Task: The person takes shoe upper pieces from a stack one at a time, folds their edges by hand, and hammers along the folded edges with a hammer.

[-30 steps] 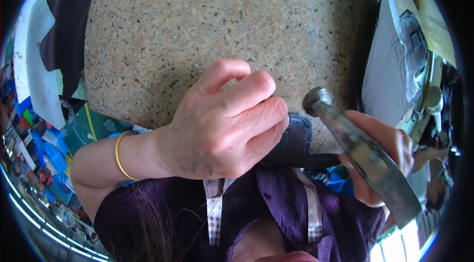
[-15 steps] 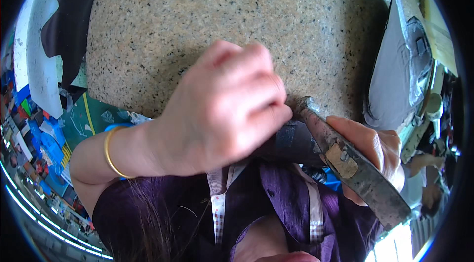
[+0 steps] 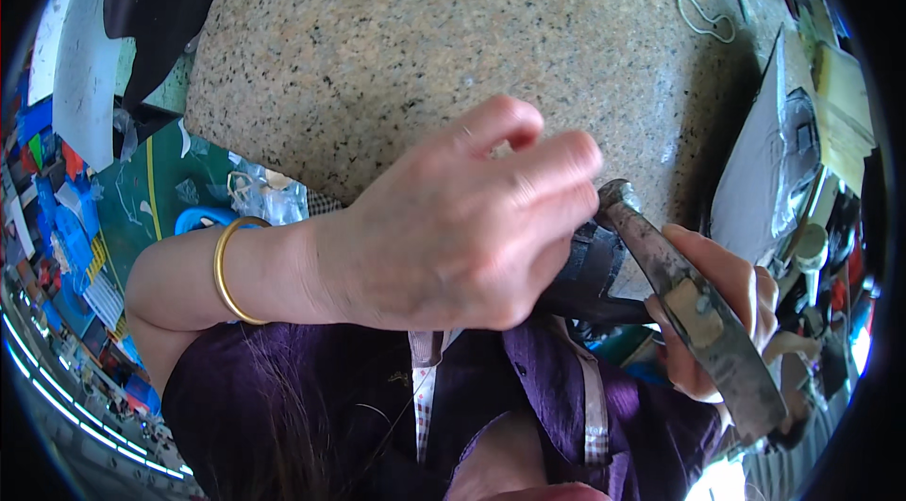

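Observation:
My left hand (image 3: 453, 227), with a gold bangle at its wrist, is curled above the near edge of the speckled stone slab (image 3: 396, 39). Its fingers are bent inward; their tips and anything between them are hidden. Beneath and beside it shows a black piece of material (image 3: 599, 260), folded or layered. To the right, my right hand (image 3: 727, 303) is closed on a hammer (image 3: 694, 298). The worn metal head lies slantwise, its small round end close to my left fingers and the black piece. The handle is mostly hidden below the head; only its tan end shows in the head's middle.
A thin pale loop (image 3: 706, 20) lies at the slab's far right. Grey sheet pieces (image 3: 750, 161) stand along its right side. Dark cut material (image 3: 170, 20) overlaps a white sheet at the left. A green surface (image 3: 132, 199) with plastic scraps lies beyond the left edge.
My left hand has moved slightly right, with its index finger now raised from the others. The view has shifted, and more of the black piece's layered end shows beside the hammer.

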Tool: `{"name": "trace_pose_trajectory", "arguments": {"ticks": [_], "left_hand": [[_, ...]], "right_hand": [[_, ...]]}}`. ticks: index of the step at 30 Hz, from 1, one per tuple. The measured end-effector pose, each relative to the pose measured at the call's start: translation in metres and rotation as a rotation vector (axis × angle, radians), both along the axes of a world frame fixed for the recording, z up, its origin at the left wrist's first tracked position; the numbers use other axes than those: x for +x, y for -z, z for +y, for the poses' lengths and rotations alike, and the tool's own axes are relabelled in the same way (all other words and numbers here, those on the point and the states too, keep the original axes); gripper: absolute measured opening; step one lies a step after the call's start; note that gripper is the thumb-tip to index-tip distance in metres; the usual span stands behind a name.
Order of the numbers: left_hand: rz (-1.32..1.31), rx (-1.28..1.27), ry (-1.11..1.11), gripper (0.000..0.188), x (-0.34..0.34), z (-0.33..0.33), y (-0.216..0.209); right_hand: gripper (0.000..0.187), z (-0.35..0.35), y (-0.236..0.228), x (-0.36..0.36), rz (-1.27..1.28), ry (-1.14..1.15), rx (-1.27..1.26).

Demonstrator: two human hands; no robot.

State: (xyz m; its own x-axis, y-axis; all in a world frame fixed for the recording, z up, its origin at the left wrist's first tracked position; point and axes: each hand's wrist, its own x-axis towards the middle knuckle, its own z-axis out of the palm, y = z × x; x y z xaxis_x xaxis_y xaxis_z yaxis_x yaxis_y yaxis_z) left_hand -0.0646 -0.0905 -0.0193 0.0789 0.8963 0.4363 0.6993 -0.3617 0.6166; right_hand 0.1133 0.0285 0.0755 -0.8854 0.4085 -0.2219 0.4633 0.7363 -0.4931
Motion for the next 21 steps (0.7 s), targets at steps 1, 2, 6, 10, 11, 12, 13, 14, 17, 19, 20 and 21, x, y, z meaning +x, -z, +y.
{"name": "trace_pose_trajectory", "arguments": {"ticks": [1, 2, 6, 10, 11, 12, 13, 14, 17, 19, 20, 21], "left_hand": [[0.049, 0.038, -0.051, 0.018, 0.003, -0.002, -0.002], [0.048, 0.035, -0.060, 0.018, -0.003, -0.003, -0.001], [-0.107, -0.119, 0.033, 0.015, -0.013, -0.007, 0.003], [0.061, 0.002, -0.168, 0.015, 0.003, -0.018, -0.003], [-0.010, -0.087, -0.156, 0.017, -0.007, -0.023, -0.002], [-0.093, -0.146, -0.109, 0.019, -0.015, -0.021, -0.002], [-0.071, -0.123, -0.088, 0.019, -0.014, -0.019, 0.000], [-0.080, -0.105, -0.071, 0.019, -0.011, -0.018, 0.000], [0.075, -0.061, -0.241, 0.019, 0.009, -0.030, -0.008], [0.070, -0.047, -0.313, 0.021, 0.007, -0.034, 0.000], [0.064, -0.032, -0.376, 0.022, 0.004, -0.037, 0.004], [-0.026, -0.067, -0.310, 0.024, -0.001, -0.035, 0.006]], "right_hand": [[0.031, -0.001, -0.003, -0.004, -0.071, 0.015, -0.034], [0.031, -0.003, -0.005, -0.006, -0.142, 0.030, -0.066], [0.034, -0.007, -0.006, -0.008, -0.172, 0.071, -0.019], [0.035, 0.007, -0.003, -0.014, -0.103, -0.131, -0.180], [0.033, 0.006, 0.005, -0.012, -0.092, -0.216, -0.067], [0.033, 0.004, 0.001, -0.012, -0.102, -0.199, -0.050], [0.032, 0.000, -0.005, -0.014, -0.139, -0.128, -0.033], [0.031, -0.003, -0.010, -0.015, -0.175, -0.056, -0.016], [0.031, 0.005, 0.001, -0.017, -0.033, -0.196, -0.085], [0.031, 0.002, 0.001, -0.021, -0.082, -0.205, -0.080], [0.032, 0.000, 0.001, -0.023, -0.132, -0.205, -0.075], [0.032, -0.001, -0.002, -0.021, -0.130, -0.172, -0.067]]}}
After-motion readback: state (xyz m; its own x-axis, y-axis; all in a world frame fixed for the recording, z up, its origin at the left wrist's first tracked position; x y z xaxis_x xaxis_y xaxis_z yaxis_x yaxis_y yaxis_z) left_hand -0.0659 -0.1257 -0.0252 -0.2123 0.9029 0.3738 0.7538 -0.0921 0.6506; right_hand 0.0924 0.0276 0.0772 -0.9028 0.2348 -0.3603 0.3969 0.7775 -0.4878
